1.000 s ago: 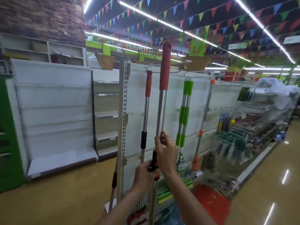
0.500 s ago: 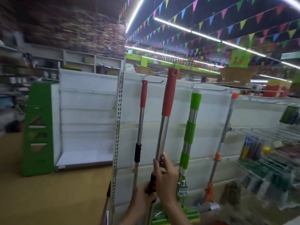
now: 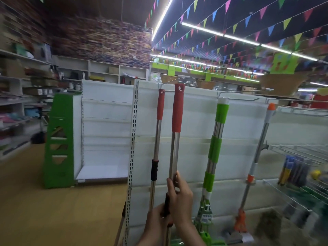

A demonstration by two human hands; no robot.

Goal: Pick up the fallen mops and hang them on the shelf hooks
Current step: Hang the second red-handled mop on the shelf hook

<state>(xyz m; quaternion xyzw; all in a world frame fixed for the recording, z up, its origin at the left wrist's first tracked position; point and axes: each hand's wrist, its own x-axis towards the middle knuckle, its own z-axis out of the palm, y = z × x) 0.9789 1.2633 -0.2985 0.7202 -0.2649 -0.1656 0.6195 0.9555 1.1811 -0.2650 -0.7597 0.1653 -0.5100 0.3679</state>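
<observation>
I hold a steel mop pole with a red top grip (image 3: 178, 110) upright in front of the white shelf panel (image 3: 195, 125). My right hand (image 3: 181, 199) grips its shaft just above the black sleeve, and my left hand (image 3: 156, 222) grips it lower down. The pole's red tip, with its hanging hole, stands level with a wire hook (image 3: 170, 84) at the panel's top. A second red-gripped mop (image 3: 160, 107) hangs on that hook just to the left.
A green-banded mop (image 3: 215, 150) and an orange-capped mop (image 3: 260, 148) hang further right under other hooks. Wire racks with goods (image 3: 298, 167) stick out at right. A green shelf end (image 3: 59, 139) and empty white shelves stand at left, beside wooden floor (image 3: 53, 210).
The view has swung left and down. The held mop's red tip has come level with the top hook, close beside the hanging red mop. Both hands keep their grip.
</observation>
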